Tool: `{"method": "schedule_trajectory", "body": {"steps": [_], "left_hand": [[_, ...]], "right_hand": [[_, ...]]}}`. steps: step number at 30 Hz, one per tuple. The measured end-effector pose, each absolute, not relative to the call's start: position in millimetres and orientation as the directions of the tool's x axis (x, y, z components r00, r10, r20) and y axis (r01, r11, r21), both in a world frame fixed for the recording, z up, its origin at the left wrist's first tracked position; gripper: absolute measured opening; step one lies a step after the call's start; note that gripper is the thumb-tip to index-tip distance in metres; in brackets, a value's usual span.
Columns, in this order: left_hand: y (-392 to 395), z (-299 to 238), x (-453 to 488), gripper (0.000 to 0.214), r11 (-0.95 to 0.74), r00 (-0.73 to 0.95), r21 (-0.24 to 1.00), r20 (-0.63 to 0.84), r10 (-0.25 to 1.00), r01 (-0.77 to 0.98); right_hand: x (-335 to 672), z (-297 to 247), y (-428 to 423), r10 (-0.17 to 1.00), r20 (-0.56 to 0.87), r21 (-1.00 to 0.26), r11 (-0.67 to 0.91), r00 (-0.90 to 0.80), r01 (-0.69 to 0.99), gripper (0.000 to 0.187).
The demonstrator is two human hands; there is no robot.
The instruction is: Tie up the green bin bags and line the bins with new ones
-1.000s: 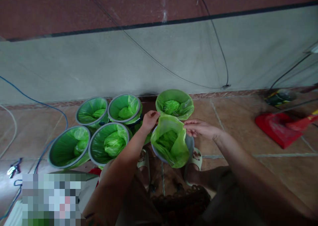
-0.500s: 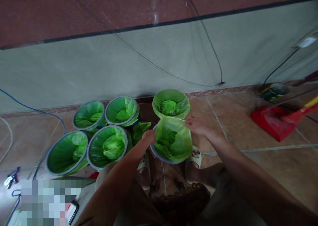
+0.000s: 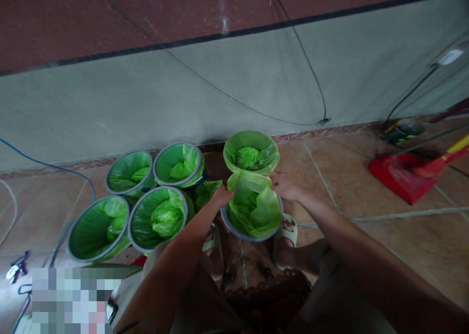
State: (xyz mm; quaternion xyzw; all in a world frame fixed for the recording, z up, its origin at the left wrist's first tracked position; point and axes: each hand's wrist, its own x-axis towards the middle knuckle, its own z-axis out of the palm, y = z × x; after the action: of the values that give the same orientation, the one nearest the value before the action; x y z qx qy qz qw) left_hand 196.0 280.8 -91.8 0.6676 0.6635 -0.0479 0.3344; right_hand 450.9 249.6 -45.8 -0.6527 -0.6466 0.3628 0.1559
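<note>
Between my feet stands a bin (image 3: pixel 234 230) with a pale grey-violet rim. A thin green plastic bag (image 3: pixel 256 211) sits loosely inside it, its far edge raised above the rim. My left hand (image 3: pixel 223 196) pinches the bag's edge at the left. On the right, my right hand (image 3: pixel 286 185) has its fingers closed on the bag's far right edge; the fingertips are partly blurred. Just behind, against the wall, is another bin lined with a green bag (image 3: pixel 251 153), the liner folded over its rim and a bunched part at its bottom.
Several grey-rimmed bins with green liners stand at the left, among them a front one (image 3: pixel 158 219). A red dustpan (image 3: pixel 397 177) lies on the tiles at the right. A blue cable (image 3: pixel 58 166) runs along the left, and a wall (image 3: pixel 146 99) with hanging wires rises behind.
Both hands have shifted slightly, the left one up and rightward, the right one a little left. The bag's right side has drawn inward, baring more of the bin's right rim.
</note>
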Motion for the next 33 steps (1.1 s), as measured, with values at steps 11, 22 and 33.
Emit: {"method": "schedule_trajectory", "body": {"steps": [11,22,33], "left_hand": [[290,-72,193,0.023,0.120,0.008,0.313,-0.379,0.925,0.942],[314,-37,192,0.029,0.053,0.075,0.940,-0.083,0.994,0.337],[287,-66,190,0.052,-0.111,0.286,0.366,-0.470,0.835,0.924]], "right_hand": [[457,-30,244,0.835,-0.479,-0.764,-0.246,-0.270,0.597,0.031],[461,9,235,0.487,-0.519,-0.844,-0.421,-0.703,0.332,0.050],[454,-28,244,0.745,-0.626,-0.391,-0.046,-0.229,0.919,0.054]]}}
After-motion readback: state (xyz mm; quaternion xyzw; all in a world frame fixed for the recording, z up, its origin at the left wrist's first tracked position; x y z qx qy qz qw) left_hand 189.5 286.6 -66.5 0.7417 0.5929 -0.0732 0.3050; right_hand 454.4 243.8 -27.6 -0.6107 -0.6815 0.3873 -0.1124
